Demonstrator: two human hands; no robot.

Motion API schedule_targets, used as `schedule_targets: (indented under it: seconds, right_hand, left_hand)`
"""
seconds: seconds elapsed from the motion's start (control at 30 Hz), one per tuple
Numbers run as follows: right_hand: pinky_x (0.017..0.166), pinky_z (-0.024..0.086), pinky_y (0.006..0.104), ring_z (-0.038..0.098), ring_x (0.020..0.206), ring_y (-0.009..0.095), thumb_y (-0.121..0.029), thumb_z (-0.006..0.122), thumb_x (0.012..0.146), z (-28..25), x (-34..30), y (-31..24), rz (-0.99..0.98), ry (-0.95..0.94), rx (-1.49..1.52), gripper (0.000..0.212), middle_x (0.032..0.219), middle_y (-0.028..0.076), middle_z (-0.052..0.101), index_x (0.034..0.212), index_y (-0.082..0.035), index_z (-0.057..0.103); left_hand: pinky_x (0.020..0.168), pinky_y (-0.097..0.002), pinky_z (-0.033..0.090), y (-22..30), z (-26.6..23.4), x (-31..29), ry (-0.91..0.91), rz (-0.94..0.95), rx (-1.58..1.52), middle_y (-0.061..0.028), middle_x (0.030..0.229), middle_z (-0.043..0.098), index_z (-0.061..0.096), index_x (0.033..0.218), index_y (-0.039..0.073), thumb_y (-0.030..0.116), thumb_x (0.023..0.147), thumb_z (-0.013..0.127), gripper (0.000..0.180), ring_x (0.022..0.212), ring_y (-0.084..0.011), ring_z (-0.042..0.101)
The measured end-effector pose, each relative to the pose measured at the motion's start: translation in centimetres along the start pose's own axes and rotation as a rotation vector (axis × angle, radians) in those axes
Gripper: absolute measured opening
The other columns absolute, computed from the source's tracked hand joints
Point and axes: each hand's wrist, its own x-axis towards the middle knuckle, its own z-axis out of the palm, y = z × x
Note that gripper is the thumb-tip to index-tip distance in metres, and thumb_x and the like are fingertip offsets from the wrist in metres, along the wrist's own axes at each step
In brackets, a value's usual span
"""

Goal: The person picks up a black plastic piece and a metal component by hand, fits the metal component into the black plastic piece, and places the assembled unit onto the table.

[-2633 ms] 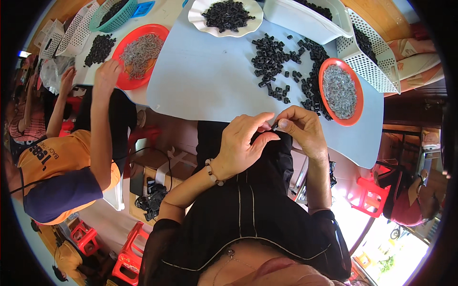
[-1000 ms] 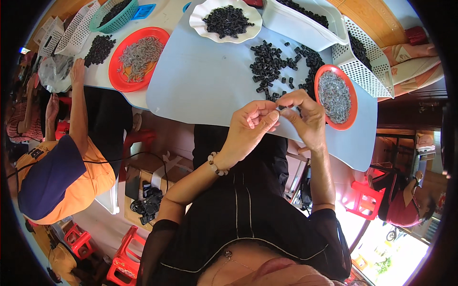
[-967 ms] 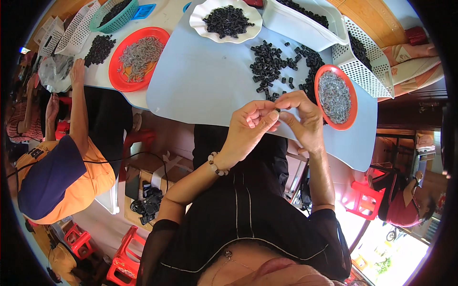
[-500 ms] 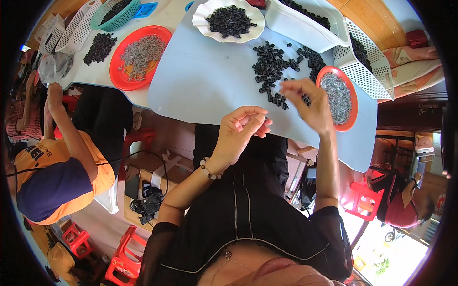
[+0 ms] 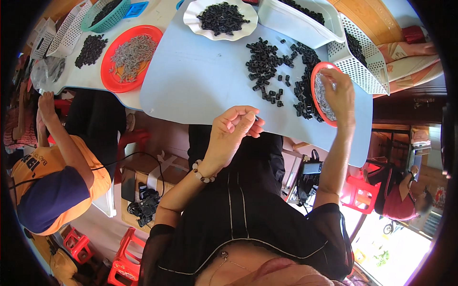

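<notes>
My left hand [image 5: 234, 135] is in front of the blue-grey table's near edge, its thumb and fingers pinched together on a small dark piece [image 5: 257, 117]. Only the tip of that piece shows, so its exact shape is hidden. My right hand [image 5: 341, 95] reaches down into an orange-red plate [image 5: 314, 93] of small clear, silvery parts [image 5: 320, 95]. Its fingers are bent with the thumb apart, and I see nothing held between them. Beside the plate, small black plastic pieces [image 5: 261, 59] lie scattered in loose heaps on the table.
A white scalloped dish [image 5: 188, 21] of black pieces, a white tub [image 5: 305, 29] and a perforated white basket [image 5: 379, 76] line the far side. Leftward stands a red plate [image 5: 107, 71] of grey parts. A co-worker in orange and navy [image 5: 57, 186] sits at the left.
My right hand has moved right, from above the black pieces to the plate of clear parts. The left hand keeps its pinch. The whole view has shifted slightly.
</notes>
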Motion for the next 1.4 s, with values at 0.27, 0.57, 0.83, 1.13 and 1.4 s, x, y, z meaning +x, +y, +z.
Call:
schedule_targets:
  seconds: [0.27,0.57,0.83,1.13,1.4]
  right_hand:
    - [0.081,0.050,0.0404,0.065,0.088,0.029,-0.015,0.067,0.084,0.7,-3.2,4.9,0.143,-0.188,-0.079,0.015,0.090,0.012,0.071,0.095,-0.005,0.071]
    - [0.082,0.048,0.0413,0.062,0.090,0.029,-0.018,0.068,0.084,0.1,-3.7,4.7,0.123,-0.151,-0.122,0.014,0.088,0.011,0.070,0.091,-0.006,0.071]
    - [0.084,0.048,0.0410,0.061,0.091,0.029,-0.017,0.069,0.084,0.1,-4.0,4.9,0.131,-0.138,-0.129,0.015,0.092,0.010,0.070,0.093,-0.005,0.070]
    - [0.082,0.049,0.0396,0.064,0.088,0.028,-0.010,0.067,0.084,0.5,-4.0,5.4,0.115,-0.150,-0.058,0.011,0.090,0.014,0.070,0.092,-0.003,0.070]
    - [0.077,0.051,0.0416,0.066,0.086,0.031,-0.010,0.064,0.086,0.5,-3.6,6.0,0.109,-0.099,0.105,0.010,0.089,0.017,0.069,0.092,-0.002,0.069]
  left_hand:
    - [0.075,-0.0269,0.053,-0.9,1.5,0.4,-0.072,-0.016,0.101,-0.0117,0.098,0.070,0.062,0.114,0.002,0.021,0.097,0.063,0.025,0.082,-0.0135,0.065]
    - [0.071,-0.0231,0.049,-1.3,1.6,0.5,-0.060,0.078,0.225,-0.0039,0.089,0.065,0.066,0.112,0.001,0.016,0.096,0.064,0.021,0.080,-0.0104,0.061]
    - [0.069,-0.0241,0.050,-1.2,2.3,0.4,-0.049,-0.003,0.194,-0.0065,0.090,0.067,0.064,0.112,0.000,0.011,0.095,0.064,0.020,0.078,-0.0113,0.062]
    - [0.069,-0.0246,0.050,-1.6,2.3,0.6,-0.049,-0.005,0.176,-0.0074,0.089,0.068,0.064,0.108,0.001,0.009,0.094,0.064,0.016,0.076,-0.0114,0.062]
    - [0.070,-0.0242,0.051,-1.8,2.6,0.6,-0.028,-0.016,0.196,-0.0071,0.091,0.069,0.063,0.109,0.001,0.011,0.095,0.064,0.018,0.078,-0.0115,0.064]
